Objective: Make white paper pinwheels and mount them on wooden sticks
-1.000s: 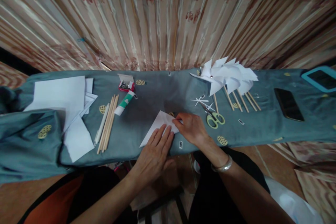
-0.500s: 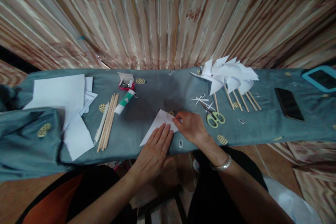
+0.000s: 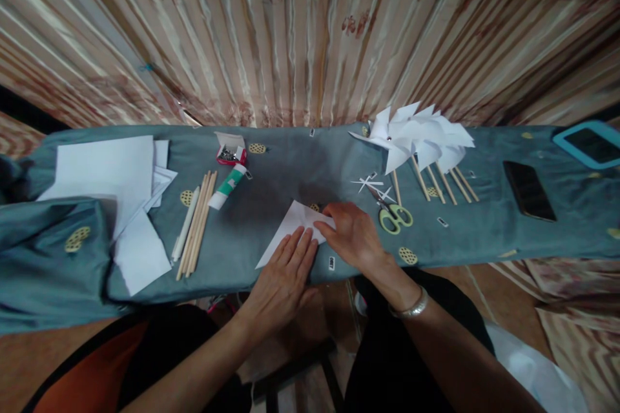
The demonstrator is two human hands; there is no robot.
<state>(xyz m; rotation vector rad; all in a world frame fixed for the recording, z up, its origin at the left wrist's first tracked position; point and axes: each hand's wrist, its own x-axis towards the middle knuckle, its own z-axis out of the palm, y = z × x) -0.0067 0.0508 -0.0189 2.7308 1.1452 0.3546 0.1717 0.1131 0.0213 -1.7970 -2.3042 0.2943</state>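
A white sheet of paper [image 3: 289,227], folded to a triangle, lies near the front edge of the cloth-covered table. My left hand [image 3: 285,271] rests flat on it, palm down, with the fingers stretched out over its lower middle. At the paper's right corner is my right hand [image 3: 351,235], its fingers bent around that edge and its thumb lying on top of the paper. The right corner is hidden under this hand. Right of it lie green-handled scissors [image 3: 396,218], with thin white paper strips [image 3: 369,183] by their blades.
Several white paper pinwheels [image 3: 421,135] on wooden sticks lie at the back right, beside a dark phone [image 3: 529,190] and a blue-framed device [image 3: 593,145]. Leftward are a glue stick [image 3: 227,187], an open red box of pins [image 3: 231,153], wooden sticks [image 3: 197,232] and paper sheets [image 3: 106,164].
My right thumb has slid a little left over the paper, away from the bent fingers. My left hand stays flat in place. The whole view has shifted slightly.
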